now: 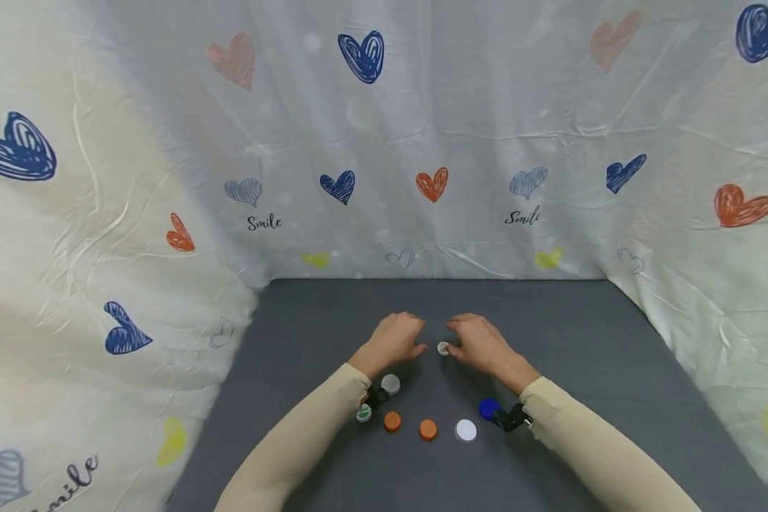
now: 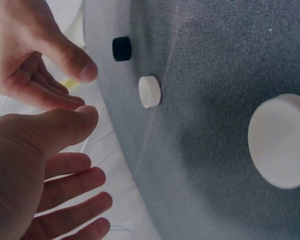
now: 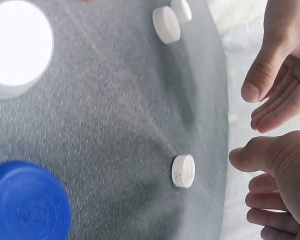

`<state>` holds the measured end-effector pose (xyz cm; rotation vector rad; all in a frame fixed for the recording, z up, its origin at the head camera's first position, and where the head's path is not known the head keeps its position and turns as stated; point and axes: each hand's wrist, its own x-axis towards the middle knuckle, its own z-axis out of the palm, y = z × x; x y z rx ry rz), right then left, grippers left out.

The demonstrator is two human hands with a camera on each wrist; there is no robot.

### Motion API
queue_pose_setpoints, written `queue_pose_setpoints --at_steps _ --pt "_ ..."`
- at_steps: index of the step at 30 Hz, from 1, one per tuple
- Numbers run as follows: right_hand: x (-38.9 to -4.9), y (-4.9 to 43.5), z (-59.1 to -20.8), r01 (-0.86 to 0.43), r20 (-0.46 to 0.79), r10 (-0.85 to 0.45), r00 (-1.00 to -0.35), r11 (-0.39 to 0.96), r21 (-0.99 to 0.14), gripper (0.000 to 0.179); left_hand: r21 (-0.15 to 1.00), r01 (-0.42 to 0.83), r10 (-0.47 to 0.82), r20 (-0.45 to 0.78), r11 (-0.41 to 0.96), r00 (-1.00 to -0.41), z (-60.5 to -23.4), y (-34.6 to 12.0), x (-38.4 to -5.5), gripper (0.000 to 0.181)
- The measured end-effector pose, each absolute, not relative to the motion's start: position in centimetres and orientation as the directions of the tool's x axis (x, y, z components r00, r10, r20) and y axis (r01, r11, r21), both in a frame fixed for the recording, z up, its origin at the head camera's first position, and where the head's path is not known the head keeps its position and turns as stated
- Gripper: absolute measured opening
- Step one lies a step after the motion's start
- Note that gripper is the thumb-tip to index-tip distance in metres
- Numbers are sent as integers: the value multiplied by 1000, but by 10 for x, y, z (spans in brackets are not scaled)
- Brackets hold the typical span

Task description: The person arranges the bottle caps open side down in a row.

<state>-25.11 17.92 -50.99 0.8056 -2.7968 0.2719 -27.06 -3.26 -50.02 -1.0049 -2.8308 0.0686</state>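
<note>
My left hand (image 1: 393, 340) hovers over the grey table, its fingers extended and loosely bent, holding nothing. Facing it across a small gap is my right hand (image 1: 483, 345), likewise relaxed with nothing in it. A small white bottle cap (image 1: 444, 348) lies beside my right thumb in the head view; the right wrist view shows the same small cap (image 3: 183, 171) with its hollow side visible. Close to my left wrist sits a larger white cap (image 1: 390, 385). Beyond the small one, the left wrist view shows a black cap (image 2: 121, 48), hidden in the head view.
Nearer the body, a curved row holds a green-and-white cap (image 1: 364, 413), two orange caps (image 1: 392, 422) (image 1: 428, 429), a white cap (image 1: 466, 430) and a blue cap (image 1: 489, 409) by the right wrist camera. A heart-printed curtain (image 1: 384, 142) surrounds the grey table (image 1: 333, 306).
</note>
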Motion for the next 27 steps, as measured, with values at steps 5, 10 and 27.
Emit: queue_pose_setpoints --at_steps 5,10,27 --pt "-253 185 -514 -524 222 -490 -843 842 -130 42 -77 604 609 66 793 -791 -506 -20 -275 35" --pt "-256 190 -520 -549 228 -512 -828 822 -149 41 -4 594 594 29 804 -804 -510 -9 -279 35" --pt "-271 193 -549 -605 226 -566 -793 774 -185 14 102 535 543 -74 839 -837 -534 9 -293 20"
